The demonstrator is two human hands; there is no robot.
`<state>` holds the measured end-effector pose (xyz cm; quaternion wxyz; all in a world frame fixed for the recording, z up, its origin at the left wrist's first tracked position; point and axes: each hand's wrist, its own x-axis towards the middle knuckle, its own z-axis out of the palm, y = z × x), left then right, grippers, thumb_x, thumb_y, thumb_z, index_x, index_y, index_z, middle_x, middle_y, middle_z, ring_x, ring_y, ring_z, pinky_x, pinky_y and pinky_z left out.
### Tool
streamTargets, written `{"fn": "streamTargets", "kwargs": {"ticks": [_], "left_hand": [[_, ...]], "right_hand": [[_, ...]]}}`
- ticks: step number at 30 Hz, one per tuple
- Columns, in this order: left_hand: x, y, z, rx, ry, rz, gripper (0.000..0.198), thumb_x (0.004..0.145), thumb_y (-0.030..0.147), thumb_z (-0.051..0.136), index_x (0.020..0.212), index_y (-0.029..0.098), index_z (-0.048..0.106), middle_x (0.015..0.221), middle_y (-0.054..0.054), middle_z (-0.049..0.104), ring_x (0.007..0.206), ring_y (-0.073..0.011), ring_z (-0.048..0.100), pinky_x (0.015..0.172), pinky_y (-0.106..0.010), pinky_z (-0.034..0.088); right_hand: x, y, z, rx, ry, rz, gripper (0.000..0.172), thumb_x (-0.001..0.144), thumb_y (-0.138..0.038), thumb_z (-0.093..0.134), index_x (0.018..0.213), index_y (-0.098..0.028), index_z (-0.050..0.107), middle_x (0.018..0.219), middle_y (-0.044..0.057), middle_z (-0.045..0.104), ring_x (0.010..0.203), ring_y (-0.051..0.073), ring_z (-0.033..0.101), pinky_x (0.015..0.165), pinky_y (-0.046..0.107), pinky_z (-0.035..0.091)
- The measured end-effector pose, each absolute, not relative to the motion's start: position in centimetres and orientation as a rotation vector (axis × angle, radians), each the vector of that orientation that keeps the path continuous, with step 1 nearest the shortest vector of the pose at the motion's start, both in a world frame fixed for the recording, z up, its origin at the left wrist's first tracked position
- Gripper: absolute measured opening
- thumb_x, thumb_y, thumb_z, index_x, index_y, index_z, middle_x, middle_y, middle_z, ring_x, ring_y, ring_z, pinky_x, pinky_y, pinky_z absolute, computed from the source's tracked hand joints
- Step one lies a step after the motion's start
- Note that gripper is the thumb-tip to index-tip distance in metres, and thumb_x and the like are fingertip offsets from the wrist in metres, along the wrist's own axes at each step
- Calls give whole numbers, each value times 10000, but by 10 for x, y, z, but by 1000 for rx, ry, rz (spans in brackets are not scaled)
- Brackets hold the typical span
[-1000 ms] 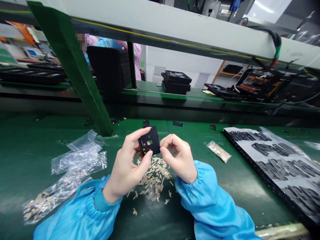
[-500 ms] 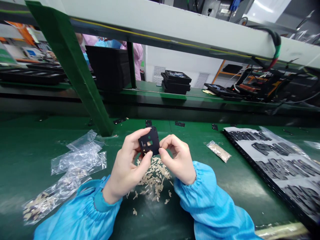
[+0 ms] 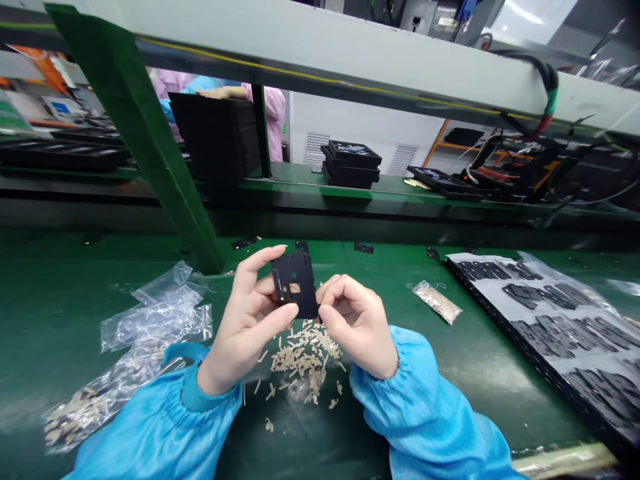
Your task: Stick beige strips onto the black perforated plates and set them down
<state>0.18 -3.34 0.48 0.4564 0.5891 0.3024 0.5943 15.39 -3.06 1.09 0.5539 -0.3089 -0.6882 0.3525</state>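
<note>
A thin black plastic plate (image 3: 296, 285) with small square cutouts is held up in the middle of the view. My left hand (image 3: 253, 317) grips it by the left side, the thumb across its lower face and the fingers behind and at the upper edge. At the plate's lower right corner my right hand (image 3: 353, 320) is closed in a pinch, thumb against forefinger. Whatever lies between those fingertips is too small to make out. Beneath both hands a loose pile of small beige die-cut pieces (image 3: 305, 357) is spread on the green table (image 3: 280, 443).
Clear plastic bags (image 3: 155, 320), one with beige pieces, lie left. A small filled bag (image 3: 437, 302) and a black tray (image 3: 530, 367) of black parts are right. Black parts (image 3: 363, 248) line the back. Beyond a slanted green post (image 3: 150, 153), a co-worker's hand (image 3: 220, 92) rests on a black stack (image 3: 215, 137).
The plate has turned more upright and shifted slightly left with my left hand. My right hand has moved slightly down, still pinched at the corner. The co-worker's hand has come onto the black stack.
</note>
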Motion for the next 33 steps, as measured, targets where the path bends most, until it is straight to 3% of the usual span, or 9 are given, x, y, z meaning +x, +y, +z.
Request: {"fn": "streamTargets", "kwargs": {"ticks": [11, 16, 21, 27, 33], "left_hand": [[-2, -25, -3, 1365, 514, 1449, 466, 757, 110, 589, 1139, 331, 438, 796, 22, 643, 629, -103, 569, 496, -179, 465], [-3, -25, -2, 1330, 480, 1437, 448, 738, 138, 606, 1113, 323, 444, 726, 30, 620, 628, -124, 575, 489, -201, 460], [0, -25, 6, 1227, 445, 1321, 512, 719, 112, 597, 1151, 314, 411, 706, 36, 610, 532, -96, 546, 445, -182, 450], [2, -29, 16, 1059, 459, 1208, 538, 689, 66, 607, 1149, 279, 427, 704, 34, 620, 492, -63, 539, 427, -131, 438], [3, -31, 16, 927, 474, 1109, 537, 678, 53, 609, 1148, 256, 445, 709, 30, 619, 447, -34, 518, 425, -110, 429]], "right_hand": [[151, -38, 14, -753, -1669, 837, 110, 712, -133, 508, 649, -199, 448, 652, -9, 506, 613, 118, 477, 576, 256, 404], [152, -35, 14, -637, -1590, 1108, 107, 738, -168, 553, 695, -199, 459, 673, -17, 499, 605, 107, 474, 565, 240, 412], [153, -31, 10, -456, -1557, 1393, 183, 835, -313, 519, 704, -195, 471, 678, -8, 512, 609, 114, 502, 581, 254, 422], [156, -29, 7, -488, -1683, 1301, 199, 871, -345, 482, 736, -206, 435, 669, -15, 472, 583, 109, 451, 582, 258, 399], [156, -29, 3, -465, -1772, 1096, 187, 902, -329, 418, 760, -209, 403, 758, 17, 492, 705, 137, 457, 676, 298, 388]]}}
